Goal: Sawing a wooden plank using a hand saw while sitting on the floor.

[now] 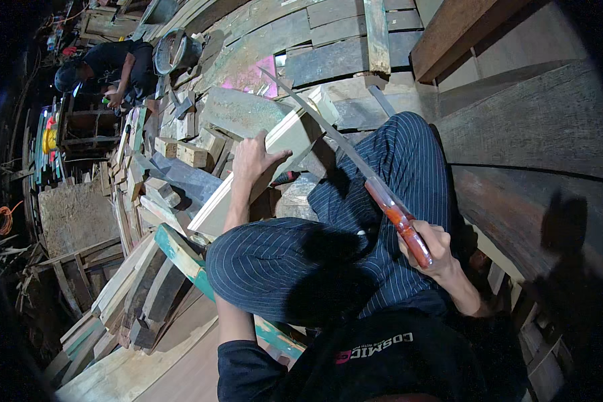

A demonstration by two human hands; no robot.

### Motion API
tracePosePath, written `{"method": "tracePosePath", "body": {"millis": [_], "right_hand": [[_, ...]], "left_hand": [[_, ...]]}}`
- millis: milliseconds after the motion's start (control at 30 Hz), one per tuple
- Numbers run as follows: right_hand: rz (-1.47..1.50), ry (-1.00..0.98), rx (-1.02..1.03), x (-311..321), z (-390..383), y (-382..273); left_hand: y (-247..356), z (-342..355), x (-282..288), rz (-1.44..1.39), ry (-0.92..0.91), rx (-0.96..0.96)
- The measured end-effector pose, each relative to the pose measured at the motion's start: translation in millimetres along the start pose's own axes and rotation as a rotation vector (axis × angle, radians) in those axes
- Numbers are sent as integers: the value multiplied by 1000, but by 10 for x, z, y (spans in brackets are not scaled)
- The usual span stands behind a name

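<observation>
My left hand [251, 163] presses down on a pale wooden board [275, 144] that slants across the scene in front of my knees. My right hand [429, 244] grips the red handle of a hand saw [355, 167]. Its long blade runs up and to the left, and crosses the board's upper end. I sit with both legs in dark pinstriped trousers [355, 228] bent beside the board.
Several offcuts and planks [161, 187] are heaped at the left. Another person [110, 67] crouches at the upper left near a dark bucket [174, 50]. Wide dark timber planks [536, 127] fill the right side. A teal-edged board [181, 251] lies under my left knee.
</observation>
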State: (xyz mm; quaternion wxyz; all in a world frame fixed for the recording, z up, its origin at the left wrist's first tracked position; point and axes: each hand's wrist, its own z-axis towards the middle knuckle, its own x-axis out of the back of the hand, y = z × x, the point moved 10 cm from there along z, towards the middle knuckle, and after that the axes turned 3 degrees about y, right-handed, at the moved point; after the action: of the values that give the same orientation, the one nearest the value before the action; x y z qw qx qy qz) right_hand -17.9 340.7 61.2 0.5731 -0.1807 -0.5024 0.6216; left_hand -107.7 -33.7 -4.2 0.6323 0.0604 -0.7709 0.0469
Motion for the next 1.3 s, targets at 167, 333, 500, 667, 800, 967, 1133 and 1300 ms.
{"method": "tracePosePath", "body": {"millis": [167,333,500,667,800,967,1133,1300], "right_hand": [[42,16,-4,52,-46,-79],[18,10,-23,20,41,-44],[18,13,-81,-105,171,-51],[88,24,-159,-316,349,20],[122,66,-289,-382,387,213],[134,82,-419,-293,390,341],[143,25,-550,-108,253,352],[93,-66,-502,-71,324,349]], "left_hand": [[38,-6,72,-2,69,-49],[64,-12,99,104,55,38],[14,-135,-19,143,259,95],[-132,-86,-168,141,307,80],[-253,23,-377,-5,236,96],[-31,28,-545,55,95,15],[-47,19,-585,96,106,51],[-35,0,-564,76,145,3]]}}
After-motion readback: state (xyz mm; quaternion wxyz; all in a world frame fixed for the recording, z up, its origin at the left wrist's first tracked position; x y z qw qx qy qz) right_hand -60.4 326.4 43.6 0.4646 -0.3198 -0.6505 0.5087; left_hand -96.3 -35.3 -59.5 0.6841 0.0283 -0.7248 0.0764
